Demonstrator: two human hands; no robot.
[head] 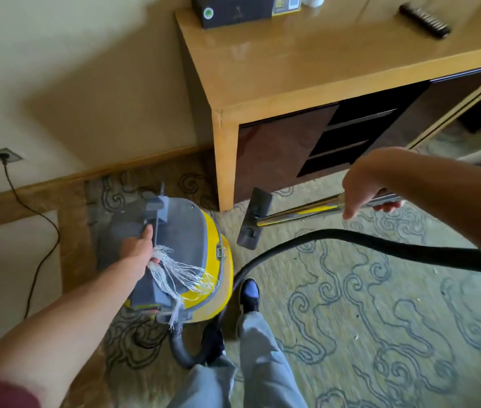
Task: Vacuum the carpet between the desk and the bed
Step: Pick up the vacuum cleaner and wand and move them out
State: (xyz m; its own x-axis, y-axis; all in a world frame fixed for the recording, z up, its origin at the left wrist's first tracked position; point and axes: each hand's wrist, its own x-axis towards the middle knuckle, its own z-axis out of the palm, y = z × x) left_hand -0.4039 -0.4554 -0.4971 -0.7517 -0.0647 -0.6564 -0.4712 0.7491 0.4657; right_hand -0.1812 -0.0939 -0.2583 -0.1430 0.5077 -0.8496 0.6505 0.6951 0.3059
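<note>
A yellow canister vacuum [218,260] with a grey lid stands on the patterned carpet [366,304] by the wall. My left hand [139,245] grips the grey carry handle on its lid, and a bunch of white threads hangs from that hand. My right hand [363,192] holds the metal wand [301,210]. The black floor nozzle [254,219] at the wand's end is beside the corner leg of the wooden desk [307,69]. A black hose [351,240] curves from the wand back to the canister. No bed is in view.
A power cord [42,240] runs from a wall socket [5,156] down along the baseboard to the floor. My two feet [249,293] stand right of the canister. On the desk lie a dark box [233,10] and a black remote [425,20].
</note>
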